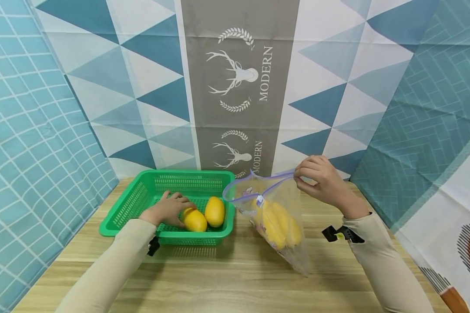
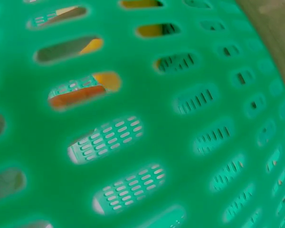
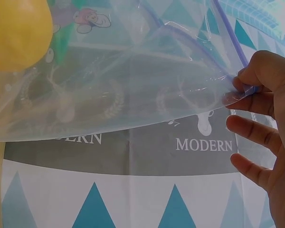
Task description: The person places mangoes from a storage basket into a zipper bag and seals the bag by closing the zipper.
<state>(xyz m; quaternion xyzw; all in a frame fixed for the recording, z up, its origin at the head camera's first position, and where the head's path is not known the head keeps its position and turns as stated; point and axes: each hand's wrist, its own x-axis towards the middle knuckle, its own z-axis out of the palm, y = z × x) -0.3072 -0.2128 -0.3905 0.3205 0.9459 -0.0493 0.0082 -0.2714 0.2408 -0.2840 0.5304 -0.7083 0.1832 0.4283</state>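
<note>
In the head view my left hand [image 1: 168,210] reaches into a green basket [image 1: 133,208], its fingers and thumb curled round the left side of a yellow mango [image 1: 196,221]. Another mango [image 1: 214,212] lies right beside it. My right hand [image 1: 319,180] pinches the top corner of a clear zip bag [image 1: 243,195] with a purple zip edge; its mouth gapes toward the basket. Several mangoes [image 1: 278,224] sit inside the bag. The right wrist view shows thumb and index finger on the bag's corner, other fingers apart. Basket slots fill the left wrist view, hiding the left hand's grip.
The basket and bag stand side by side on a wooden table [image 1: 203,282]. Behind them rises a patterned backdrop [image 1: 239,108]; blue tiled sheeting [image 1: 35,130] borders the left side and a printed sheet [image 1: 446,208] the right.
</note>
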